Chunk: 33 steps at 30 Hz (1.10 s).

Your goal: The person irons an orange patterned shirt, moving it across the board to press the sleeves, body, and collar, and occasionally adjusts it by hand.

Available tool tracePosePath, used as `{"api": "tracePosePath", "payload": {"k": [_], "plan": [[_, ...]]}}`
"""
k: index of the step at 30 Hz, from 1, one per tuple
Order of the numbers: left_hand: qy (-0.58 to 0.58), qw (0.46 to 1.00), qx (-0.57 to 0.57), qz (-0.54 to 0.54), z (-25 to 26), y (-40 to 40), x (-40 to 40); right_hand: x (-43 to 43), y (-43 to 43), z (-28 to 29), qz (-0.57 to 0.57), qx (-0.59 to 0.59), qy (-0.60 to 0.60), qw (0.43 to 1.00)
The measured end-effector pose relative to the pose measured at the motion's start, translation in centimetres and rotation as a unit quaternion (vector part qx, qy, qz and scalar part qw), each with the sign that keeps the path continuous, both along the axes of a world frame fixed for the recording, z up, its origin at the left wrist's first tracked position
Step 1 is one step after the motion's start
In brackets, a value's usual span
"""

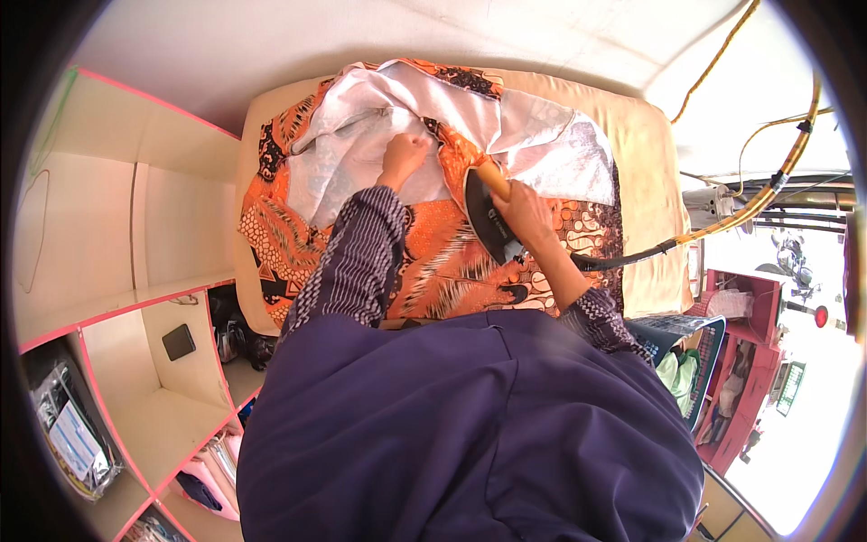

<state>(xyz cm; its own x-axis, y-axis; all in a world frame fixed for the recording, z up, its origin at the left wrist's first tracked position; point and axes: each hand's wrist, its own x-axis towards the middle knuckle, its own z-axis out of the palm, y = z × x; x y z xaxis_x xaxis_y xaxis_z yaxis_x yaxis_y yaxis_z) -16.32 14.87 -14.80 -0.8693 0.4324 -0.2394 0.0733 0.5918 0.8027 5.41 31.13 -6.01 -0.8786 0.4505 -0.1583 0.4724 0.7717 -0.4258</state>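
An orange, black and white batik garment (pixel 433 254) with a white lining (pixel 355 159) lies spread over a cream padded ironing surface (pixel 647 176). My right hand (pixel 525 213) grips the tan handle of an iron (pixel 489 215). The iron's dark body rests against the orange cloth, right of the middle. Just left of it, an orange strip (pixel 460 150) of the garment is folded up over the lining. My left hand (pixel 405 157) has curled fingers and sits on the white lining beside that strip. Its fingertips are hidden, so any pinch of cloth there is unclear.
From the iron a thick wrapped hose (pixel 725 227) arcs up to the right. White shelves with pink edging (pixel 152 325) stand at left, holding plastic-wrapped bundles (pixel 68 427). A dark basket (pixel 708 366) with green cloth and a red cabinet (pixel 735 400) stand at right. A pale wall (pixel 379 30) borders the far side.
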Motion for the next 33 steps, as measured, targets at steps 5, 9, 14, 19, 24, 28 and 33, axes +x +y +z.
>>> {"api": "tracePosePath", "payload": {"k": [5,9,14,19,24,28,33], "plan": [[0.023,0.999,0.01,0.023,-1.1,3.9,-1.9,-1.4,0.6,0.7,-0.021,0.0,-0.045,0.999],[-0.166,0.956,0.211,0.117,-1.1,4.3,-2.5,-2.4,0.4,0.5,-0.033,-0.001,-0.02,0.999],[-0.143,0.958,0.232,0.095,0.5,3.0,-4.4,-5.2,-0.9,0.3,0.028,0.011,0.041,0.999],[-0.01,0.992,0.095,0.081,3.4,0.7,-6.2,-9.6,-2.8,1.1,0.049,-0.013,0.027,0.998],[0.081,0.981,0.151,0.096,5.5,-3.1,-6.4,-14.0,-5.1,1.9,0.063,-0.018,0.015,0.998],[0.088,0.98,0.133,0.117,6.4,-5.6,-4.5,-13.6,-5.7,2.1,0.056,-0.032,0.011,0.998],[0.085,0.983,0.086,0.137,5.9,-6.7,-2.8,-7.6,-2.2,2.8,0.08,-0.031,0.005,0.996]]}}
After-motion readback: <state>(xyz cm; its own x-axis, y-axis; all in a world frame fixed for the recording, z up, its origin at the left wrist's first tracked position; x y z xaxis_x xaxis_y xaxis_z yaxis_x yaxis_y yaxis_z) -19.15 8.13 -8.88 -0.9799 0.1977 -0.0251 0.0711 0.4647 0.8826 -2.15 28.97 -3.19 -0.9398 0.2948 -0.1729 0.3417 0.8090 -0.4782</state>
